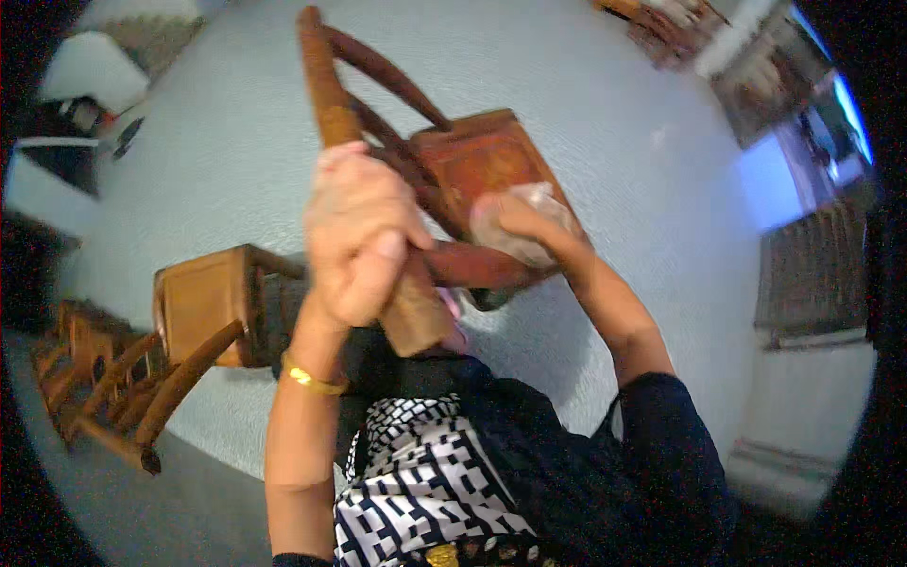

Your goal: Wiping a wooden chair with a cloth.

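A reddish-brown wooden chair [472, 156] is right in front of me, its curved back slats running from the seat to a thick top rail [331, 94]. My left hand [359, 231] is wrapped around the middle of that rail; a gold bracelet circles the wrist. On the far side of the back, my right hand [524, 219] is closed on a crumpled whitish cloth [487, 236]. The cloth lies by the seat's right edge and a curved slat of the back. Motion blurs the right fingers and the cloth, so their exact contact is hard to make out.
A second wooden chair [203, 298] stands at the left, with more wooden furniture [90, 345] behind it. A dark slatted piece [812, 274] lines the right side. Other wooden furniture [661, 28] is at the far right. The floor [217, 151] is pale.
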### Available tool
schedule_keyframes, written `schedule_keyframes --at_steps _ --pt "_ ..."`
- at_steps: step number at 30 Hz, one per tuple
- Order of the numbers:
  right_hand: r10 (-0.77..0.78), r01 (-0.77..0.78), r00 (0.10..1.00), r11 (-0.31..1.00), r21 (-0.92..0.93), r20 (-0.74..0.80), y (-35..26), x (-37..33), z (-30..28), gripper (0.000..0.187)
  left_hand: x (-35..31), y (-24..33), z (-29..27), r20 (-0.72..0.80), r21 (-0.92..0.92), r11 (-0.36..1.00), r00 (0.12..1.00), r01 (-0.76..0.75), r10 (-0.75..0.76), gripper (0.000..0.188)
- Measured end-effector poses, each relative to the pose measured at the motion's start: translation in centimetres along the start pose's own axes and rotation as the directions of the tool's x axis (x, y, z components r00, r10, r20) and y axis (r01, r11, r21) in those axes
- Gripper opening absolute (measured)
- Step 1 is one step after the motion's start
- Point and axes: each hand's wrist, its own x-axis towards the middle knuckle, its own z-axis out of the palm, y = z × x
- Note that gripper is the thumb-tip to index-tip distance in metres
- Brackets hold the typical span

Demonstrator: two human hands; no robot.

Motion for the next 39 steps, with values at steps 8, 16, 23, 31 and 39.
schedule_keyframes --at_steps 8,16,23,31,39 --pt "0.619 -0.543 0.479 0.766 0.345 -0.622 9.6 -4.9 -8.2 0.034 0.0 0.0 1.1 -0.016 -0.011 1.0 1.0 0.006 -0.007 0.042" --pt "0.628 -0.779 0.583 0.612 -0.135 -0.516 5.3 -14.6 -2.1 0.039 0.1 0.4 1.2 -0.043 0.0 1.0 0.999 0.027 -0.027 0.049" --pt "0.629 -0.844 0.475 0.524 -0.116 -0.615 3.2 -17.6 0.8 0.036 0.3 0.3 1.2 -0.074 -0.003 1.0 0.997 -0.001 0.001 0.052" --pt "0.575 -0.677 0.724 0.7 -0.229 -0.381 -2.1 -14.2 2.0 0.036 0.2 0.4 0.9 -0.057 0.011 1.0 0.998 0.015 -0.014 0.052" --pt "0.364 -0.454 0.768 0.89 -0.046 -0.526 5.9 -4.9 5.1 0.046 0.3 0.7 1.1 -0.044 -0.029 0.998 0.998 0.049 -0.05 0.05"
